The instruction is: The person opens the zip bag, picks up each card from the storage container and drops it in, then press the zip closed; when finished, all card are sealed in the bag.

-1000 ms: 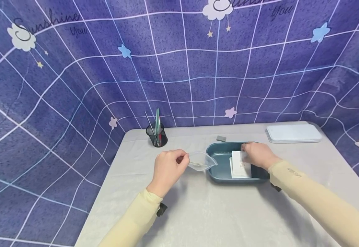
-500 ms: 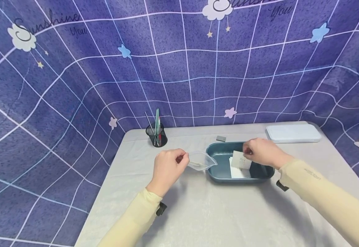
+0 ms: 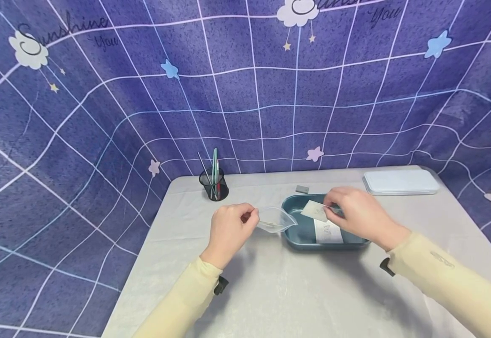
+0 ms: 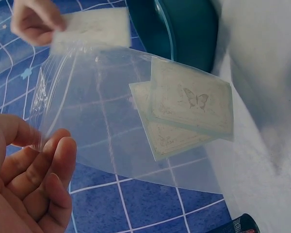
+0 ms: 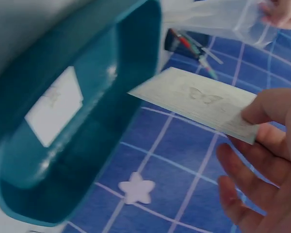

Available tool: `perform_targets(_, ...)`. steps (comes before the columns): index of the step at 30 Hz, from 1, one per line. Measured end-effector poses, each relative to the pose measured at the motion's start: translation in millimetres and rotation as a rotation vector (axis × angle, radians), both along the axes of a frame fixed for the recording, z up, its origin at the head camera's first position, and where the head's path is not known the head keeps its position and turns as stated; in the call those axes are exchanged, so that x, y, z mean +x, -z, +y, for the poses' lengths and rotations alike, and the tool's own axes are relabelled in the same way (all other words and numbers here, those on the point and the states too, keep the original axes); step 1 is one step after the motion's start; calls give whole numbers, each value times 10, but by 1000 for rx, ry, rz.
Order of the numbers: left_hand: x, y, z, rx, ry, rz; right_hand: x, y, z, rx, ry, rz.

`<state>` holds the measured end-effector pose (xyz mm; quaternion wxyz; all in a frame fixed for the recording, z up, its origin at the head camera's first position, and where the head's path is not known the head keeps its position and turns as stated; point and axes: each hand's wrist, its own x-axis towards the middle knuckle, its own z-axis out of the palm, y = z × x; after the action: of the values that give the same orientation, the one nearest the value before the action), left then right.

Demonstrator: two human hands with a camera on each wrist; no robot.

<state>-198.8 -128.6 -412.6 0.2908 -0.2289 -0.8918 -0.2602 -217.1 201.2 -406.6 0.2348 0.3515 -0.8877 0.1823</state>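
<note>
My left hand (image 3: 233,231) pinches the edge of a clear zip bag (image 3: 272,220). Inside the bag, in the left wrist view, lie two overlapping square cards (image 4: 191,99), the upper one printed with a butterfly. Between thumb and fingers my right hand (image 3: 357,213) holds a pale card (image 5: 199,99) with a butterfly print, tilted over the teal tray (image 3: 304,246). More white cards (image 3: 329,231) lie on the tray's floor, below the held card. The bag's mouth faces the held card and overlaps the tray's left rim in the head view.
A black mesh pen cup (image 3: 215,188) with several pens and sticks stands at the back left. Behind the tray lies a small grey eraser (image 3: 302,189). A flat white case (image 3: 401,182) rests at the back right, near the patterned curtain (image 3: 237,94).
My right hand has lifted a card from the tray's pile and swung it left toward the bag's mouth. My left hand and the bag have stayed nearly still.
</note>
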Motion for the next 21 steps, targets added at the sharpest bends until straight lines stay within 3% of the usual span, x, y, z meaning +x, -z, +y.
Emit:
perform_targets(12, 2, -4, 2, 1, 2, 12, 263, -482, -280, -180, -166, 295)
perform_targets(15, 6, -2, 1, 0, 2, 6, 319, -544, -362, -196, -208, 327)
perform_targets(21, 7, 9, 13, 7, 5, -3, 376, -525, -480, -213, -248, 300)
